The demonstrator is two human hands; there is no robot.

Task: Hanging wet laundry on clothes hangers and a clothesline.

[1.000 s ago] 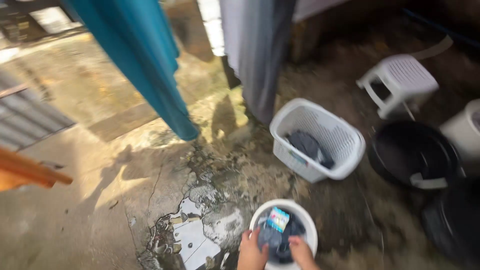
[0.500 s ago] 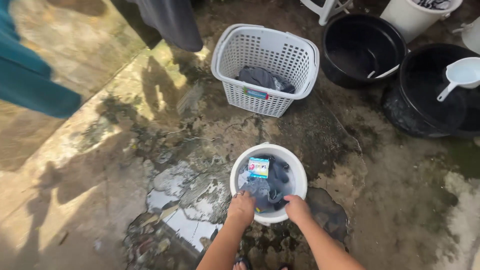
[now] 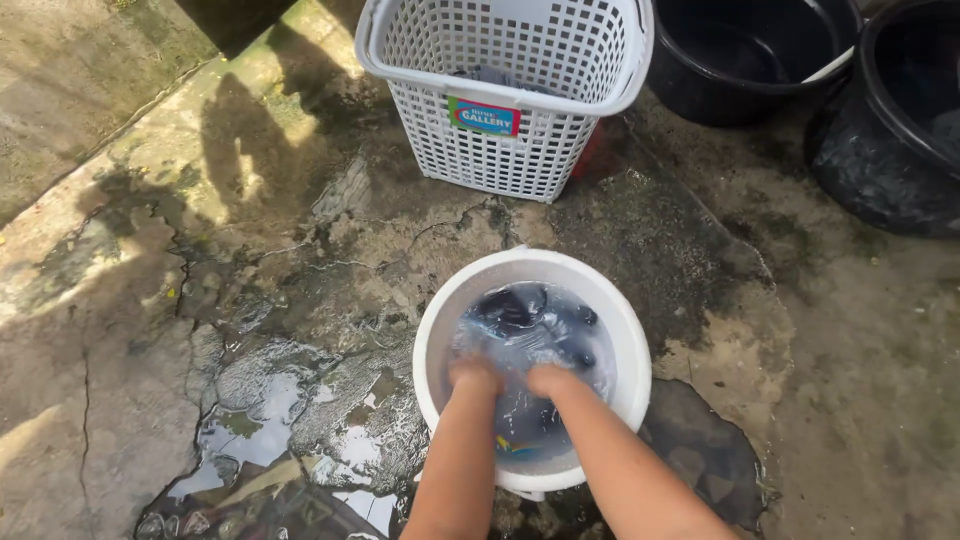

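Both hands are down in a white bucket (image 3: 630,345) of water, pushing on dark wet cloth (image 3: 520,315). The left hand (image 3: 474,374) is sitting at about 7 o'clock in the bucket, and the right hand (image 3: 549,380) is just beside it, at about 6 o'clock. The water is blurring the fingers, so I cannot tell if they are squeezing the cloth or only pressing flat on it. The dark cloth is lying under the water, mostly toward 12 o'clock from the hands.

The washing looks like it is in the middle. The cloth is already soaked, and the hands are working on it. It is not out of the bucket yet, and it is not wrung out.

A white basket (image 3: 505,150) with holes is standing at 12 o'clock from the bucket, near but not touching. A bit of grey cloth (image 3: 490,75) is peeking inside it, so more clothes may be waiting there, or they may be done; I cannot tell which. Two black tubs (image 3: 745,60) are sitting at about 1 and 2 o'clock. A puddle (image 3: 250,435) is shining on the cracked ground at 9 o'clock.
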